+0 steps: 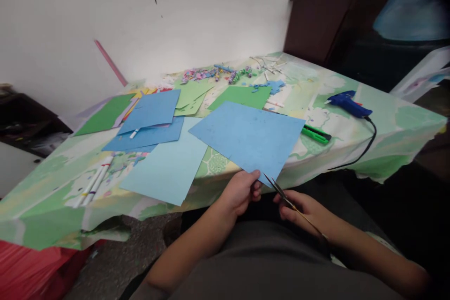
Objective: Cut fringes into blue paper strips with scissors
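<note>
My left hand (242, 191) pinches the near corner of a blue paper sheet (248, 138) that juts out over the table's front edge. My right hand (305, 211) is closed round a pair of scissors (281, 192). The blades point up and left, and their tips touch the sheet's near edge beside my left thumb. Both hands hover over my lap, just in front of the table.
On the table with its green patterned cloth (397, 122) lie a light blue sheet (168, 168), more blue sheets (151, 117), green sheets (242, 96), a blue glue gun (346, 103) with its black cord, a green utility knife (315, 134), rolled paper sticks (94, 183) and paper scraps (211, 74).
</note>
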{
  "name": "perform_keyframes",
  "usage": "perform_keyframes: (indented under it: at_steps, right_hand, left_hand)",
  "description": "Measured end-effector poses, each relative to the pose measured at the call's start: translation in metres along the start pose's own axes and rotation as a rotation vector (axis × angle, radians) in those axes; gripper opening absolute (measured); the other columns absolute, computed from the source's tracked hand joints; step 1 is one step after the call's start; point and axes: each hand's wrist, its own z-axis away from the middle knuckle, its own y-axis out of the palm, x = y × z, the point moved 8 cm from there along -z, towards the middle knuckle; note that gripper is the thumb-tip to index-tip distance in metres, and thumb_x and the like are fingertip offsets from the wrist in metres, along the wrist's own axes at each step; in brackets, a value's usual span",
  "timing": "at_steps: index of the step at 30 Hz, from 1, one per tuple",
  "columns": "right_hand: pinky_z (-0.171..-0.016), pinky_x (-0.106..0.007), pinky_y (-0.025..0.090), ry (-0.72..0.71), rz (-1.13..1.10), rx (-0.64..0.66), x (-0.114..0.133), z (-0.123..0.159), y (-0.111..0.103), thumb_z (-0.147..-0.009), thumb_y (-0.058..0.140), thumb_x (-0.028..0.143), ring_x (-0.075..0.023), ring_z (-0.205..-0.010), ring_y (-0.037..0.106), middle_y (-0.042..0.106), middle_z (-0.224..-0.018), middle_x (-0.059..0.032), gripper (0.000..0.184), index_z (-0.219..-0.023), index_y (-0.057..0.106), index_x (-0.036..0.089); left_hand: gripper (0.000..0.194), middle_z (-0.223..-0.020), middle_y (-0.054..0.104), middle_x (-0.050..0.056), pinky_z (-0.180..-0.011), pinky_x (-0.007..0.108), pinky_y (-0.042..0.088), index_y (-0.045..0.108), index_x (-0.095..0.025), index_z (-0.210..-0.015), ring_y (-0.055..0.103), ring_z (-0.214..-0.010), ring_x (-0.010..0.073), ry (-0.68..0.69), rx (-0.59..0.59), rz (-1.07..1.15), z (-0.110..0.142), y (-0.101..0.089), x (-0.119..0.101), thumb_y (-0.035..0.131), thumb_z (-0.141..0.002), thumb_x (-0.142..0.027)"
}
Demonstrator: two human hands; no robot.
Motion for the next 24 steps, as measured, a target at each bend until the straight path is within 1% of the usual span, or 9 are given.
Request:
perform_keyframes:
  at_steps: [2, 4, 6, 9, 12, 15, 20, 22, 24]
  right_hand:
    - [-0.056, -0.025, 0.038, 0.045, -0.066, 0.056, -0.006, 0.005, 0.009, -0.078, 0.045, 0.049, -0.0136, -0.062, 0.046, 0.052, -0.069, -0.0020, 0.038, -0.098, 0.050, 0.017]
    - [-0.055, -0.025, 0.037, 0.079, -0.091, 0.103, -0.006, 0.009, 0.016, -0.078, 0.044, 0.051, -0.0132, -0.062, 0.046, 0.051, -0.070, -0.0019, 0.039, -0.096, 0.049, 0.018]
    - [-0.055, -0.024, 0.037, 0.111, -0.081, 0.144, -0.003, 0.010, 0.020, -0.079, 0.041, 0.053, -0.0127, -0.063, 0.045, 0.050, -0.071, -0.0018, 0.037, -0.092, 0.048, 0.019]
    - [-0.055, -0.025, 0.038, 0.168, -0.089, 0.207, 0.005, 0.009, 0.025, -0.080, 0.034, 0.057, -0.0129, -0.063, 0.044, 0.049, -0.071, -0.0020, 0.041, -0.091, 0.047, 0.019]
    - [-0.056, -0.024, 0.038, 0.160, -0.011, 0.232, 0.015, 0.007, 0.026, -0.080, 0.033, 0.058, -0.0123, -0.063, 0.044, 0.049, -0.071, -0.0015, 0.044, -0.088, 0.048, 0.018]
    - [-0.055, -0.023, 0.037, 0.153, 0.028, 0.249, 0.020, 0.014, 0.023, -0.079, 0.034, 0.059, -0.0110, -0.063, 0.042, 0.047, -0.072, -0.0009, 0.046, -0.086, 0.050, 0.016]
    - [-0.049, -0.022, 0.033, 0.316, -0.055, 0.253, 0.008, 0.040, 0.019, -0.078, 0.033, 0.061, -0.0097, -0.056, 0.040, 0.044, -0.065, 0.0004, 0.049, -0.085, 0.052, 0.016]
    - [-0.049, -0.023, 0.033, 0.330, -0.079, 0.250, 0.007, 0.043, 0.021, -0.077, 0.032, 0.062, -0.0098, -0.056, 0.041, 0.045, -0.065, -0.0002, 0.050, -0.084, 0.051, 0.016]
    - [-0.049, -0.023, 0.035, 0.314, -0.069, 0.228, 0.008, 0.038, 0.023, -0.075, 0.034, 0.065, -0.0098, -0.056, 0.043, 0.047, -0.067, -0.0011, 0.053, -0.082, 0.051, 0.016]
  left_hand:
    - [0.027, -0.044, 0.031, -0.009, -0.039, 0.016, 0.019, 0.036, -0.016, -0.060, 0.028, -0.035, 0.0016, 0.014, -0.006, -0.024, 0.007, -0.010, -0.005, 0.055, -0.070, -0.031]
    - [0.026, -0.043, 0.028, -0.010, -0.038, 0.015, 0.015, 0.035, -0.016, -0.061, 0.025, -0.034, 0.0009, 0.017, -0.027, -0.050, 0.013, -0.021, -0.011, 0.057, -0.070, -0.030]
    - [0.025, -0.043, 0.027, -0.010, -0.038, 0.015, 0.013, 0.035, -0.017, -0.061, 0.024, -0.034, 0.0005, 0.008, -0.042, -0.075, 0.017, -0.030, -0.016, 0.056, -0.070, -0.027]
    - [0.023, -0.044, 0.031, -0.009, -0.038, 0.015, 0.014, 0.036, -0.016, -0.061, 0.025, -0.034, 0.0005, -0.011, -0.038, -0.114, 0.018, -0.037, -0.021, 0.054, -0.072, -0.024]
    - [0.021, -0.044, 0.030, -0.009, -0.038, 0.015, 0.013, 0.035, -0.016, -0.062, 0.024, -0.034, 0.0005, -0.012, -0.029, -0.149, 0.017, -0.036, -0.022, 0.051, -0.075, -0.022]
    - [0.021, -0.044, 0.028, -0.010, -0.038, 0.016, 0.013, 0.033, -0.017, -0.061, 0.022, -0.034, 0.0009, -0.013, -0.017, -0.185, 0.018, -0.030, -0.022, 0.046, -0.077, -0.022]
    - [0.023, -0.044, 0.028, -0.009, -0.038, 0.017, 0.015, 0.031, -0.018, -0.058, 0.023, -0.035, 0.0021, -0.010, 0.026, -0.278, 0.019, -0.020, -0.025, 0.041, -0.078, -0.019]
    - [0.024, -0.044, 0.028, -0.009, -0.038, 0.017, 0.015, 0.030, -0.018, -0.057, 0.023, -0.035, 0.0022, 0.002, 0.042, -0.311, 0.018, -0.018, -0.027, 0.040, -0.078, -0.020]
    - [0.025, -0.044, 0.027, -0.008, -0.038, 0.018, 0.015, 0.029, -0.018, -0.055, 0.022, -0.035, 0.0023, 0.006, 0.060, -0.346, 0.017, -0.017, -0.027, 0.040, -0.078, -0.020]
